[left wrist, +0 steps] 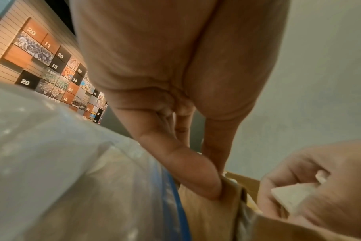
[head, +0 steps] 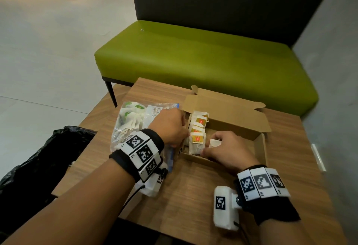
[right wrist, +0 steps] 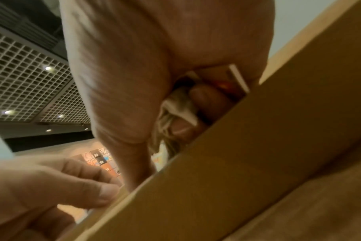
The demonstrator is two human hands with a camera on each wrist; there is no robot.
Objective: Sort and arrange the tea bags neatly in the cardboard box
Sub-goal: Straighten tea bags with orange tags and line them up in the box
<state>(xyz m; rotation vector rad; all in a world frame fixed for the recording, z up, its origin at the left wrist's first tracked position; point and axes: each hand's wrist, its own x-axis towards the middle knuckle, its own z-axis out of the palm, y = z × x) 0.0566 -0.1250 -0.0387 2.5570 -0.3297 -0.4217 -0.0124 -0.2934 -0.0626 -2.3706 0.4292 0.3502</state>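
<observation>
An open cardboard box (head: pixel 260 148) sits on the wooden table (head: pixel 193 186). A row of tea bags (head: pixel 197 128) with yellow-orange tags stands along its left side. My left hand (head: pixel 174 128) is at the box's left wall (left wrist: pixel 208 216), with fingers (left wrist: pixel 196 176) outside and thumb over the rim, pinching it. Inside the near part of the box, my right hand (head: pixel 222 148) has its fingers curled round a white tea bag (head: pixel 215 143). The right wrist view shows that tea bag (right wrist: pixel 175 104) crumpled in the right hand (right wrist: pixel 124 65) behind the box wall (right wrist: pixel 258 154).
A clear plastic bag (head: pixel 133 122) with more tea bags lies left of the box, under my left wrist. A black plastic sack (head: pixel 38 157) sits off the table's left edge. A green bench (head: pixel 193 55) stands beyond the table. The box lid (head: pixel 222 107) leans back.
</observation>
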